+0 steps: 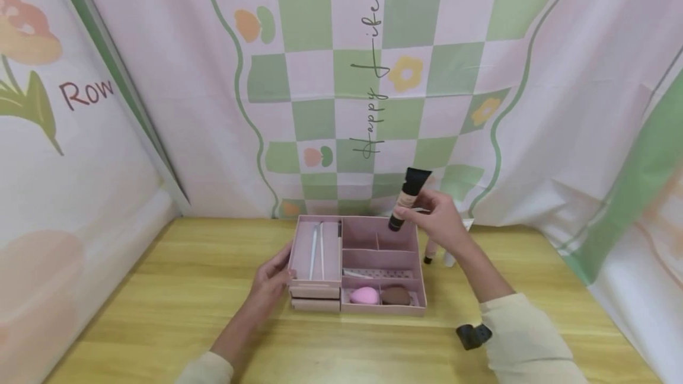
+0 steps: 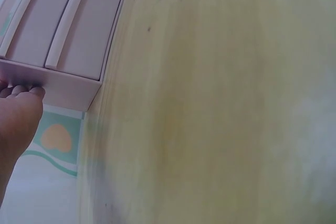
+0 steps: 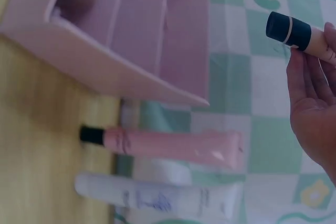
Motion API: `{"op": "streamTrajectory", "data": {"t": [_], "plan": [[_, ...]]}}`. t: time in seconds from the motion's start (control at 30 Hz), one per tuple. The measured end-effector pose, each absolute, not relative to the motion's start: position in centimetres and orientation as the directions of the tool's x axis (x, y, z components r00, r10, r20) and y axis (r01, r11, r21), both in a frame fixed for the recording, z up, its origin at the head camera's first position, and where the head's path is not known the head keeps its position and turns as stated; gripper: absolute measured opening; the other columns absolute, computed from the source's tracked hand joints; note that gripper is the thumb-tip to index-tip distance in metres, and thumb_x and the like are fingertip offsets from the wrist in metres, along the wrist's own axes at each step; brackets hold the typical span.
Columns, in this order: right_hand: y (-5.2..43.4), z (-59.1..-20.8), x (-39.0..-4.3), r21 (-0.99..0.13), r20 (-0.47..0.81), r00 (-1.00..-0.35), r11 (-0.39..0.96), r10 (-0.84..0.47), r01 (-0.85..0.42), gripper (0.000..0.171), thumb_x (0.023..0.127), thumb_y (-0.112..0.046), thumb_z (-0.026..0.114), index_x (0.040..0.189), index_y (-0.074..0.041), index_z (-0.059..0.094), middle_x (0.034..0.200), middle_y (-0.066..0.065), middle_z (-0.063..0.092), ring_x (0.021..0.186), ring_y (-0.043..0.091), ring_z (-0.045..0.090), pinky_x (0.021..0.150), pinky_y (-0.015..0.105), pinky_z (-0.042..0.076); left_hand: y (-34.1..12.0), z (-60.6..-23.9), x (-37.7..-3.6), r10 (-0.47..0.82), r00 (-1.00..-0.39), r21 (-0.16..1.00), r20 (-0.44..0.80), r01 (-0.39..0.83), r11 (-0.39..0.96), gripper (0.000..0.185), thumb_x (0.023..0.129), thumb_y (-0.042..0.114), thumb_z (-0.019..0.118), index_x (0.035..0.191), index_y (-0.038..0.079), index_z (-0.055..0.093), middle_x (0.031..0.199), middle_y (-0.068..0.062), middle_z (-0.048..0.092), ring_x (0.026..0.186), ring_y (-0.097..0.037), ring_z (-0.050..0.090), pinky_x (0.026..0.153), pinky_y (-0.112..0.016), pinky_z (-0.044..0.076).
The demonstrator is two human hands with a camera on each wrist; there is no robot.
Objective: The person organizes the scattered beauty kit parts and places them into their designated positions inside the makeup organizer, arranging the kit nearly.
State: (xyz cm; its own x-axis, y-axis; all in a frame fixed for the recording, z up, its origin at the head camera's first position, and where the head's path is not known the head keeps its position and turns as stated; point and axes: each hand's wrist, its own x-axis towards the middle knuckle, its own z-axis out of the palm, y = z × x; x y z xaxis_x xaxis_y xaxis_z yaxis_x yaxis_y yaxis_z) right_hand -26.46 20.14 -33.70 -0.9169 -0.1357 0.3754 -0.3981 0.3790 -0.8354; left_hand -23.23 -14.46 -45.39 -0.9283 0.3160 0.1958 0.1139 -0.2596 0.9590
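Observation:
A pink desk organizer point(image 1: 383, 312) stands on the table. My left hand point(image 1: 272, 277) rests against its left side; in the left wrist view, the fingertips point(image 2: 37, 92) touch the side wall beside two drawer fronts point(image 2: 86, 30). Above the organizer's back right compartment, my right hand point(image 1: 440, 218) pinches a squeeze tube point(image 1: 407, 199) with a beige label, its black cap tilted downward. In the right wrist view, the cap point(image 3: 289, 29) is clear of the organizer wall. Beside the organizer's right side stand a pink tube point(image 3: 173, 147) and a white tube point(image 3: 157, 196), both cap down.
Two thin white sticks point(image 1: 317, 250) lie on the organizer's left top. A pink makeup sponge point(image 1: 365, 296) and a brown one point(image 1: 396, 296) sit in the front compartments, with a patterned flat item point(image 1: 384, 274) behind. A small black object point(image 1: 473, 336) lies near my right sleeve. A printed curtain point(image 1: 309, 76) hangs behind.

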Motion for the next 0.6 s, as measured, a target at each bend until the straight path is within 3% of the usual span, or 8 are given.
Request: {"op": "streamTrajectory", "data": {"t": [0.2, 0.4, 0.6], "plan": [[16.9, -36.6, -28.4, -0.852, 0.290, -0.941, 0.402, -0.172, -0.336, 0.031, 0.085, -0.022, 0.074, 0.108, -0.003, 0.065, 0.104, 0.018, 0.072, 0.093, 0.017, 0.070, 0.078, 0.021, 0.060, -14.4, -45.4, -23.2, 0.320, -0.929, 0.960, 0.186, 0.102, -0.261, 0.073, 0.085, -0.004, 0.048, 0.150, -0.011, 0.015, 0.162, -0.025, 0.007, 0.150, -0.041, 0.009, 0.110, -0.014, 0.036], [14.5, -39.8, -29.8, -0.813, 0.280, -0.938, 0.468, -0.207, -0.346, 0.026, 0.084, -0.017, 0.075, 0.104, -0.003, 0.067, 0.096, 0.018, 0.074, 0.085, 0.017, 0.070, 0.071, 0.022, 0.059, -14.4, -45.5, -23.3, 0.326, -0.928, 0.961, 0.179, 0.093, -0.262, 0.074, 0.085, -0.004, 0.048, 0.150, -0.009, 0.014, 0.163, -0.024, 0.007, 0.150, -0.040, 0.009, 0.111, -0.015, 0.035], [13.0, -41.5, -30.0, -0.798, 0.263, -0.940, 0.498, -0.219, -0.339, 0.020, 0.083, -0.016, 0.075, 0.099, -0.005, 0.069, 0.091, 0.012, 0.073, 0.082, 0.012, 0.062, 0.074, 0.022, 0.054, -14.5, -45.7, -23.4, 0.324, -0.926, 0.957, 0.192, 0.103, -0.270, 0.073, 0.085, -0.005, 0.047, 0.150, -0.011, 0.014, 0.162, -0.025, 0.007, 0.149, -0.042, 0.008, 0.110, -0.014, 0.036]]}}
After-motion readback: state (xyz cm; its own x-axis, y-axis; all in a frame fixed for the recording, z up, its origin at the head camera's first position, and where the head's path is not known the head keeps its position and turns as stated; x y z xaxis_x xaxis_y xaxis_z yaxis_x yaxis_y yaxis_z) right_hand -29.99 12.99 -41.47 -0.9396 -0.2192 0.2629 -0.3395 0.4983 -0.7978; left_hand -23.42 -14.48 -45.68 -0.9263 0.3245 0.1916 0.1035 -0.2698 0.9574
